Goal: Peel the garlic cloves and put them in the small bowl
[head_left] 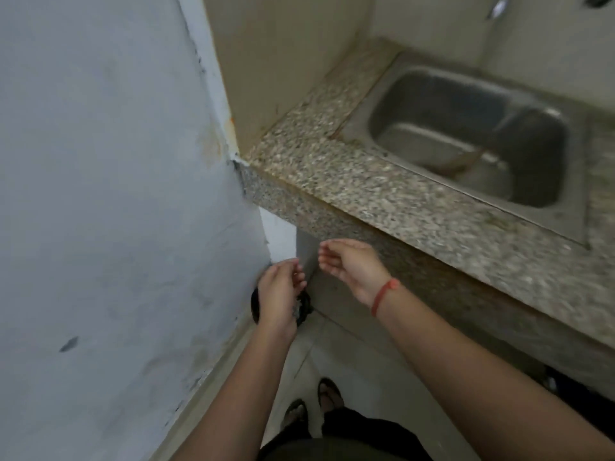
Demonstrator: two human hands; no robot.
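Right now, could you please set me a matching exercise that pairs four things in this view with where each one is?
Things:
1 sink
2 red wristband
3 left hand
4 sandalled feet

Places:
A on the floor tiles
B set into the speckled counter
C just behind the right hand
D over a dark round object by the wall

Pairs: 1-B, 2-C, 3-D, 4-A

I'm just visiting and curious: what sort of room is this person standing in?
Most likely a small home kitchen: a steel sink is set into a speckled stone counter in a corner, above a tiled floor.
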